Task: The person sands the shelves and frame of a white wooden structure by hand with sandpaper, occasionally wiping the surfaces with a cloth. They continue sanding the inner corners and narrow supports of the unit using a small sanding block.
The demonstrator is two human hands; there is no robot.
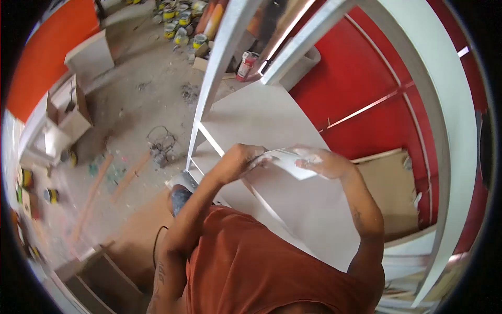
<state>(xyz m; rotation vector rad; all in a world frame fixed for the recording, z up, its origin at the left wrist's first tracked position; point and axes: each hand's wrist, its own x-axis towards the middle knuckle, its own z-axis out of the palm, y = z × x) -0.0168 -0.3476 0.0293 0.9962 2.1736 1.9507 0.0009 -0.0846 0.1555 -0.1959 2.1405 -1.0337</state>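
Observation:
A thin white sheet (289, 163), perhaps paper or sandpaper, is stretched between my hands and appears bent or folded. My left hand (244, 160) pinches its left end, with whitish dust on the fingers. At the opposite end my right hand (321, 163) is closed on the sheet, also dusted white. Both hands are above a pale grey-white panel (319, 209), part of a large frame with white uprights (222, 57). What the sheet's underside looks like is hidden.
Red panels (361, 68) stand on the right, beside a brown board (389, 193). Several paint cans (184, 18) sit at the back, near a red can (246, 66). Tangled wire (161, 146) and wooden strips (130, 175) lie on the floor. Pale boxes (73, 110) are at left.

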